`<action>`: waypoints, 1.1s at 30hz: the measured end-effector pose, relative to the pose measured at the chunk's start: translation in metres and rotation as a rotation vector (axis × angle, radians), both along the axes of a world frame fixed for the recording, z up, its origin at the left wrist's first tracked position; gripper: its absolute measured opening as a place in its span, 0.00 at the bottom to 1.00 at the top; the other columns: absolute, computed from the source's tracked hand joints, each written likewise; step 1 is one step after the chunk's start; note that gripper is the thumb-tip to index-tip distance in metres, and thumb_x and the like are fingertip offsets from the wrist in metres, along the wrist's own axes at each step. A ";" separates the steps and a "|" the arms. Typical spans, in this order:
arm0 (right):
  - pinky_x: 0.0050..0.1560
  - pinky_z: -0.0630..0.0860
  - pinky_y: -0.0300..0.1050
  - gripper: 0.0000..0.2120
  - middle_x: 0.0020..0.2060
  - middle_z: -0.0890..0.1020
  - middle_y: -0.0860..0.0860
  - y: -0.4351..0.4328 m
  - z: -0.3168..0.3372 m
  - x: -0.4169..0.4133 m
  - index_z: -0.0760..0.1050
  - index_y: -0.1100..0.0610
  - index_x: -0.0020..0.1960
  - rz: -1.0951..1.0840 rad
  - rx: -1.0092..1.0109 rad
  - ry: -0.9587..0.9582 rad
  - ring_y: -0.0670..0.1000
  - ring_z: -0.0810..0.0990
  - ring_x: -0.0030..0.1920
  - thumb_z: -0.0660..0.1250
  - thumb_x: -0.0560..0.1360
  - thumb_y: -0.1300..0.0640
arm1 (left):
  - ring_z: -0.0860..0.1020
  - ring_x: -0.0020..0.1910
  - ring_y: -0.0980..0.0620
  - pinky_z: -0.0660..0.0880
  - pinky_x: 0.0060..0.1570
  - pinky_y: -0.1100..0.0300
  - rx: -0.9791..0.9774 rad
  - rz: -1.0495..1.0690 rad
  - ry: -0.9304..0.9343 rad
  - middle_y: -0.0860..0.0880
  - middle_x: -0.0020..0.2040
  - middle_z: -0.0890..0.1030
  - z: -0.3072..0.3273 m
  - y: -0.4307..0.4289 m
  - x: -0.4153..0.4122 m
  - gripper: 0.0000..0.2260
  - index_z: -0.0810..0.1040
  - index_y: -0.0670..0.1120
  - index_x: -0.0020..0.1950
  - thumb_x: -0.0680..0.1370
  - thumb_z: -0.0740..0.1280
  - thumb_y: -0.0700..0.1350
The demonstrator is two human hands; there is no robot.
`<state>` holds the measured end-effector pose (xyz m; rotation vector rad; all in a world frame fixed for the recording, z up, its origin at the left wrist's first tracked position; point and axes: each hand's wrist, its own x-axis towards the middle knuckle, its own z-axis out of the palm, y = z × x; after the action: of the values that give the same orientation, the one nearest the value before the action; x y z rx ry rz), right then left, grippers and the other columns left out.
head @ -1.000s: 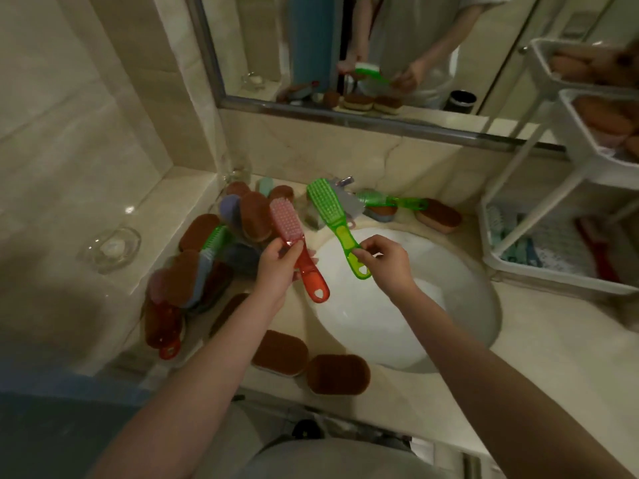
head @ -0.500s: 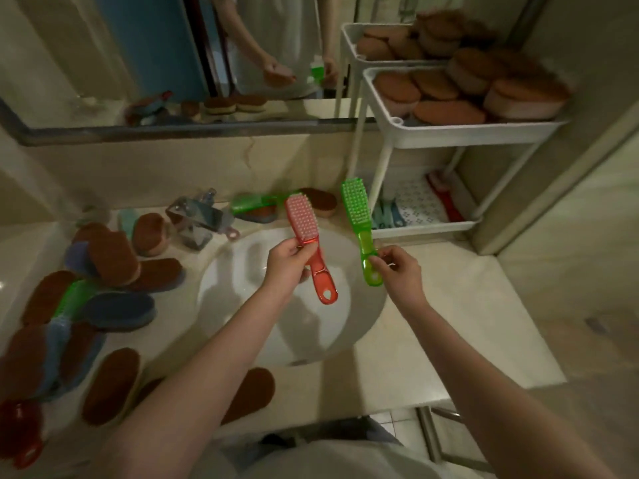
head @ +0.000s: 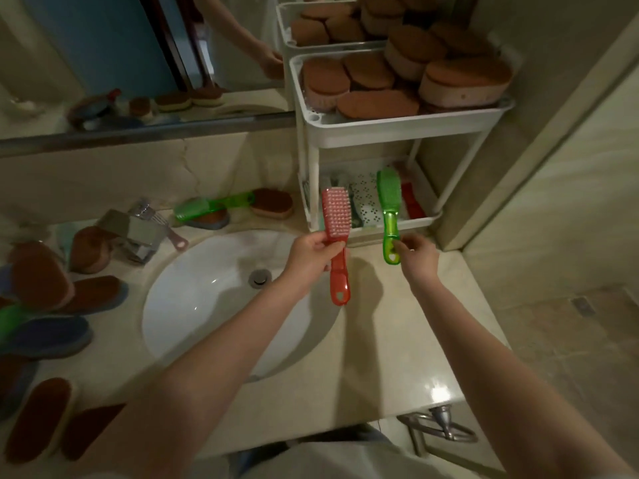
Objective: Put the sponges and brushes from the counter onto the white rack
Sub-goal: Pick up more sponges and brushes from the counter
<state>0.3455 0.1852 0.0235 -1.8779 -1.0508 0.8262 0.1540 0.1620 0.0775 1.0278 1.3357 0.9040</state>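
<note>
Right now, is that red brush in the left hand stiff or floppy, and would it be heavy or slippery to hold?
Probably stiff: the red brush runs straight though the left hand grips it only just below the head, with the handle hanging free. Likely light, since its handle looks like thin translucent plastic. Possibly a bit slippery, as that plastic looks glossy.

Sponges [head: 93, 293] are lying on the counter [head: 397, 340] left of the sink [head: 207, 305]; the rack [head: 397, 131] is standing behind-right of it, holding more sponges [head: 377, 103].

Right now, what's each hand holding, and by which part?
The left hand grips the red scrub brush where handle meets head; the right hand pinches the green scrub brush near its handle's end.
</note>
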 end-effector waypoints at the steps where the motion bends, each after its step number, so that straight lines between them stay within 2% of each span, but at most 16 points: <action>1: 0.46 0.69 0.42 0.05 0.44 0.82 0.55 0.011 0.001 0.006 0.80 0.61 0.49 0.003 -0.025 -0.019 0.54 0.78 0.46 0.67 0.75 0.62 | 0.80 0.31 0.61 0.71 0.35 0.62 -0.001 -0.010 0.000 0.55 0.32 0.83 0.000 0.004 0.007 0.08 0.78 0.49 0.43 0.76 0.66 0.37; 3: 0.50 0.72 0.45 0.09 0.49 0.83 0.58 0.032 0.004 0.016 0.80 0.62 0.53 0.012 -0.063 -0.065 0.57 0.80 0.52 0.68 0.74 0.61 | 0.81 0.34 0.59 0.73 0.34 0.63 -0.009 -0.027 0.006 0.53 0.36 0.83 0.003 0.013 0.019 0.06 0.78 0.48 0.44 0.76 0.66 0.37; 5: 0.53 0.73 0.47 0.11 0.52 0.83 0.59 0.054 0.010 0.025 0.80 0.62 0.55 0.036 -0.088 -0.144 0.59 0.79 0.55 0.68 0.74 0.61 | 0.81 0.38 0.55 0.74 0.35 0.64 -0.017 -0.016 0.018 0.47 0.41 0.82 0.007 0.025 0.027 0.05 0.79 0.43 0.50 0.77 0.66 0.37; 7: 0.50 0.73 0.47 0.11 0.51 0.83 0.60 0.073 0.017 0.031 0.80 0.63 0.55 0.083 -0.128 -0.211 0.60 0.80 0.54 0.66 0.74 0.62 | 0.80 0.36 0.55 0.74 0.36 0.63 -0.006 0.004 0.054 0.44 0.44 0.82 0.010 0.038 0.033 0.08 0.78 0.38 0.55 0.76 0.66 0.37; 10: 0.45 0.70 0.45 0.10 0.51 0.82 0.61 0.100 0.021 0.036 0.79 0.65 0.53 0.122 -0.220 -0.296 0.61 0.79 0.54 0.62 0.76 0.65 | 0.80 0.33 0.58 0.75 0.29 0.69 0.015 0.042 0.103 0.41 0.46 0.82 0.014 0.053 0.039 0.10 0.78 0.35 0.56 0.76 0.66 0.36; 17: 0.44 0.70 0.45 0.11 0.54 0.80 0.60 0.127 0.010 0.035 0.76 0.64 0.56 0.253 -0.310 -0.549 0.59 0.79 0.55 0.61 0.76 0.65 | 0.80 0.32 0.59 0.72 0.25 0.70 -0.015 0.113 0.064 0.38 0.50 0.82 0.009 0.067 0.046 0.09 0.77 0.36 0.55 0.77 0.65 0.36; 22: 0.51 0.75 0.50 0.14 0.57 0.78 0.60 0.130 0.001 0.037 0.73 0.63 0.61 0.255 -0.347 -0.635 0.60 0.78 0.58 0.61 0.76 0.66 | 0.80 0.35 0.56 0.74 0.28 0.68 -0.041 0.122 0.058 0.40 0.50 0.82 0.004 0.067 0.050 0.09 0.77 0.37 0.56 0.77 0.65 0.37; 24: 0.51 0.77 0.52 0.14 0.56 0.78 0.60 0.130 -0.001 0.038 0.74 0.63 0.60 0.263 -0.348 -0.662 0.60 0.78 0.57 0.61 0.76 0.66 | 0.80 0.37 0.55 0.75 0.33 0.66 -0.040 0.124 0.057 0.41 0.49 0.83 0.002 0.066 0.050 0.08 0.78 0.39 0.55 0.77 0.65 0.37; 28: 0.45 0.76 0.48 0.11 0.51 0.81 0.59 0.122 -0.004 0.039 0.76 0.62 0.56 0.278 -0.252 -0.676 0.59 0.80 0.51 0.61 0.75 0.67 | 0.81 0.41 0.52 0.78 0.46 0.55 -0.051 0.138 0.038 0.44 0.47 0.83 -0.002 0.064 0.050 0.06 0.78 0.41 0.53 0.77 0.65 0.38; 29: 0.45 0.75 0.48 0.11 0.49 0.82 0.59 0.118 -0.005 0.038 0.77 0.62 0.55 0.259 -0.174 -0.658 0.60 0.81 0.50 0.62 0.74 0.67 | 0.81 0.42 0.51 0.78 0.45 0.55 -0.051 0.139 0.045 0.44 0.47 0.83 -0.004 0.064 0.050 0.06 0.78 0.41 0.53 0.77 0.66 0.38; 31: 0.46 0.74 0.45 0.10 0.48 0.83 0.59 0.104 -0.003 0.035 0.78 0.61 0.54 0.215 0.034 -0.568 0.59 0.81 0.50 0.65 0.74 0.66 | 0.80 0.41 0.51 0.78 0.38 0.61 -0.054 0.141 0.054 0.44 0.47 0.82 -0.008 0.065 0.052 0.08 0.78 0.39 0.55 0.76 0.66 0.39; 33: 0.45 0.70 0.40 0.08 0.46 0.83 0.56 0.085 -0.001 0.028 0.79 0.62 0.53 0.187 0.184 -0.376 0.55 0.80 0.47 0.67 0.74 0.63 | 0.79 0.35 0.56 0.74 0.29 0.69 -0.056 0.158 0.059 0.45 0.45 0.81 -0.010 0.068 0.057 0.10 0.78 0.37 0.56 0.76 0.67 0.39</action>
<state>0.3736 0.2699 0.0226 -1.8351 -1.4996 0.4645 0.2110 0.2299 0.0672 0.9216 1.4999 0.9535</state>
